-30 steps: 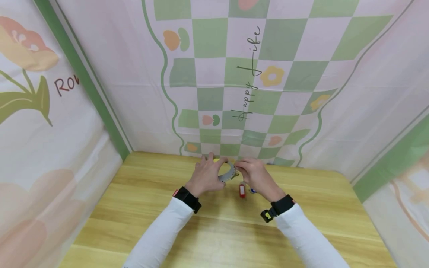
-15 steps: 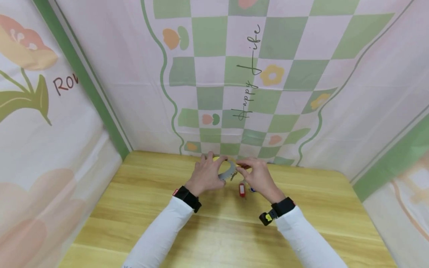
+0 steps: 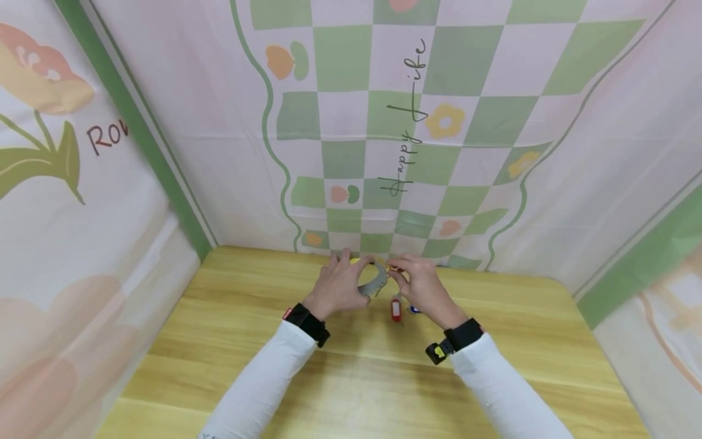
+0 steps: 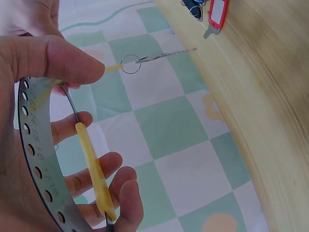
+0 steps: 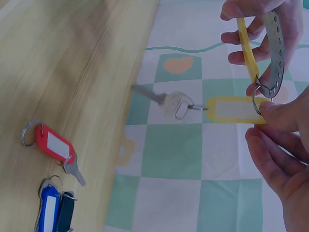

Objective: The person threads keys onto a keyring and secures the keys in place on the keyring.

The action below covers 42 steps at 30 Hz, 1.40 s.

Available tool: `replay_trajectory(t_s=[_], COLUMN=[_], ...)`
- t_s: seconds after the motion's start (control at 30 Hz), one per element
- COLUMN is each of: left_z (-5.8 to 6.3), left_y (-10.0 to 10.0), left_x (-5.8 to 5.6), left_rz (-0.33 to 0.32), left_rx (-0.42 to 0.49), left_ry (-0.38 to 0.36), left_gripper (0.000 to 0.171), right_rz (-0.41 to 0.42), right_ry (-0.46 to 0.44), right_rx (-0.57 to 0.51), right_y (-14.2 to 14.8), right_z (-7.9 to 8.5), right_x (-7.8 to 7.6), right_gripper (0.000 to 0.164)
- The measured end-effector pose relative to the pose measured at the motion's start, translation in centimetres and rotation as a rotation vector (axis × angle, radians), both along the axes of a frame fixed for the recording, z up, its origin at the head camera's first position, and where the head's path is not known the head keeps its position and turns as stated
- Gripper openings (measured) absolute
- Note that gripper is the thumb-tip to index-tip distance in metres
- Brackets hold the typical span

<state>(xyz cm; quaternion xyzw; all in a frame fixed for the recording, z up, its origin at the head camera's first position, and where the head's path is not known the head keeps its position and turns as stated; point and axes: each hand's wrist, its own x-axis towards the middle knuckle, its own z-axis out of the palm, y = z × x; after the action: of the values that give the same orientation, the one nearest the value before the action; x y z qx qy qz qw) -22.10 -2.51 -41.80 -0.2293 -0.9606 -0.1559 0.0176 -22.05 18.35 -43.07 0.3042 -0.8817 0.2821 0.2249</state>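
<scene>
My left hand (image 3: 340, 286) grips a key holder loop (image 4: 42, 150), a curved metal band with numbered holes and a hooked wire in a yellow sleeve (image 4: 96, 174). Its fingers curl round the sleeve. Facing it, my right hand (image 3: 425, 289) pinches a yellow key tag (image 5: 231, 110) between thumb and fingers. In the right wrist view a split ring at the pinched end of the tag overlaps the end of the loop; whether it is threaded on, I cannot tell. From the tag's other end a silver key (image 5: 171, 105) hangs by a small ring, its blade blurred.
On the wooden table (image 3: 351, 378), close below my right hand, lie a red key tag (image 5: 54, 144) with a key, a blue key tag (image 5: 48, 212) and a black one (image 5: 65, 212). A checked cloth (image 3: 342, 61) rises behind the table's far edge.
My right hand has shifted and turned slightly at the end of the loop, and the hanging key has swung. My left hand keeps its grip in nearly the same place.
</scene>
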Motion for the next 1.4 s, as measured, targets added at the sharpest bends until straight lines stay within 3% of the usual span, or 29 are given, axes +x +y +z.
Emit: replay_trajectory(t_s=[0.2, 0.57, 0.8, 1.1, 1.4], left_z=[0.0, 0.2, 0.1, 0.1, 0.4], left_y=[-0.1, -0.3, -0.3, -0.3, -0.3], left_x=[0.1, 0.1, 0.0, 0.0, 0.1], left_rz=[-0.009, -0.016, -0.018, -0.025, -0.024], left_rx=[0.018, 0.047, 0.042, 0.038, 0.052], left_ry=[-0.011, -0.043, -0.047, -0.046, -0.059], left_gripper=[0.082, 0.084, 0.082, 0.082, 0.078], right_rz=[-0.068, -0.055, -0.033, 0.017, 0.055], right_ry=[-0.078, -0.093, -0.033, 0.07, 0.206], right_rx=[-0.046, -0.07, 0.003, -0.012, 0.044], right_y=[0.1, 0.3, 0.2, 0.0, 0.1], right_z=[0.0, -0.1, -0.4, -0.8, -1.1], right_x=[0.3, 0.2, 0.2, 0.0, -0.2], right_gripper=[0.02, 0.019, 0.028, 0.014, 0.016])
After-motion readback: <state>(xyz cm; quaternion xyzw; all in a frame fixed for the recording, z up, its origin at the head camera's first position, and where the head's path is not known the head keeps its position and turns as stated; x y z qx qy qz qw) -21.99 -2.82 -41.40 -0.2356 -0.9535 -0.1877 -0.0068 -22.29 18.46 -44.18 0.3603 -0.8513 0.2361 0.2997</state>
